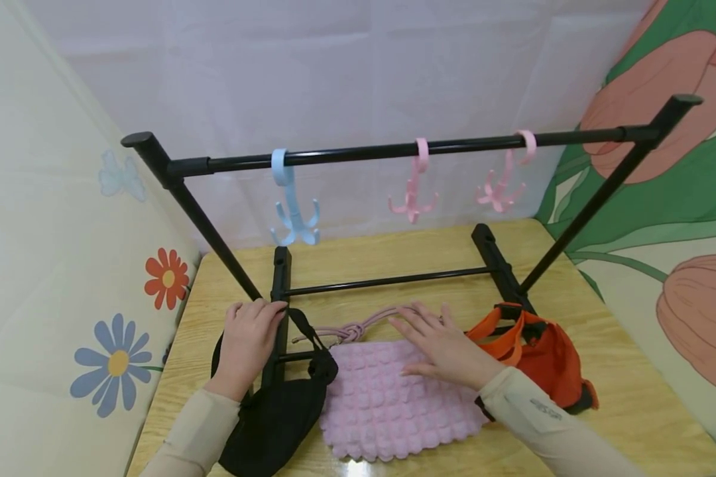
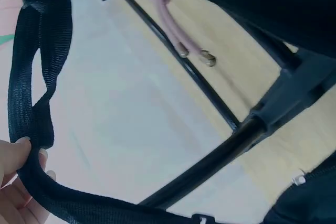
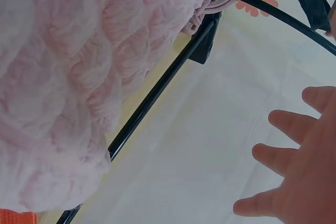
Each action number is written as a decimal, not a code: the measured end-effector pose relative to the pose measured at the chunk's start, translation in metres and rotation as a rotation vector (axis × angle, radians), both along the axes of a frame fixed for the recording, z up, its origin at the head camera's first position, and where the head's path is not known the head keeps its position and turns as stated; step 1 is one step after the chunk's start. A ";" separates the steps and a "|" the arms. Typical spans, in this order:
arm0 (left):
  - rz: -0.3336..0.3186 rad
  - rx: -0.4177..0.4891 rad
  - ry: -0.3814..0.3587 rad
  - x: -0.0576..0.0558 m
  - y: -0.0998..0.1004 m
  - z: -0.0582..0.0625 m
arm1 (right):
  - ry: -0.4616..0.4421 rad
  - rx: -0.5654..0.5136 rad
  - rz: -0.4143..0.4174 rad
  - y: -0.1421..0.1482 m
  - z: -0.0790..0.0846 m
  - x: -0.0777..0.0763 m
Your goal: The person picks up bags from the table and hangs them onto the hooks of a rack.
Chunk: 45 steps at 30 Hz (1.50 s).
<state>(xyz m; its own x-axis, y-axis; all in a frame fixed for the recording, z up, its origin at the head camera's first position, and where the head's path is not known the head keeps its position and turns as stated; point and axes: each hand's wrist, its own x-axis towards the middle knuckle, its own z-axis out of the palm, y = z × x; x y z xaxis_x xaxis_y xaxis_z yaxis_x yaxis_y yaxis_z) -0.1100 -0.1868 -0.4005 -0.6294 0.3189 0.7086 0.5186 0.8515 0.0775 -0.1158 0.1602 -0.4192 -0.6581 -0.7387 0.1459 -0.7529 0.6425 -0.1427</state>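
Note:
A black bag point(image 1: 274, 424) lies at the left of the table. My left hand point(image 1: 247, 348) pinches its black webbing strap point(image 2: 86, 203) between thumb and fingers, lifting a stretch of it, as the left wrist view shows. In the middle lies a pink puffy, quilted bag point(image 1: 394, 411) with a knotted pink cord handle point(image 1: 352, 331). Over its upper right part my right hand point(image 1: 444, 348) is spread, fingers apart and nothing held. An orange-red bag point(image 1: 555, 364) with orange handles sits to the right of that hand.
A black rack with a top bar point(image 1: 352, 154) stands across the wooden table point(image 1: 370, 255). From the bar hang a blue four-pronged hook point(image 1: 295, 215) and two pink ones, the middle hook point(image 1: 413, 192) and the right hook point(image 1: 501, 189). A lower rod point(image 1: 388, 281) joins the feet.

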 end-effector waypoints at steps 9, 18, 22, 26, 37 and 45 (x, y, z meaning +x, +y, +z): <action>-0.079 -0.029 0.005 0.000 0.005 0.015 | 0.008 0.020 -0.016 -0.011 0.007 0.002; -0.154 -0.036 0.015 -0.001 0.015 0.031 | 0.030 0.005 0.021 -0.022 0.015 0.004; -0.153 -0.015 0.037 0.000 0.019 0.035 | 0.027 -0.022 0.032 -0.027 0.017 0.005; -0.152 0.019 0.067 0.000 0.023 0.039 | -0.019 -0.049 0.036 -0.034 0.019 0.007; -0.165 0.037 0.112 -0.001 0.035 0.052 | -0.005 -0.102 0.050 -0.052 0.023 0.010; -0.211 0.048 0.141 0.001 0.047 0.062 | -0.083 -0.233 -0.007 -0.064 0.033 0.011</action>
<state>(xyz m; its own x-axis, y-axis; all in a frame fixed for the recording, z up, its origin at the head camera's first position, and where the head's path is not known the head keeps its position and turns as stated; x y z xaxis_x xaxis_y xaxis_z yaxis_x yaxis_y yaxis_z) -0.1093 -0.1394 -0.3385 -0.4463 0.3961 0.8024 0.6927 0.7206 0.0296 -0.1046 0.0961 -0.3859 -0.6797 -0.6871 0.2568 -0.7282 0.5898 -0.3492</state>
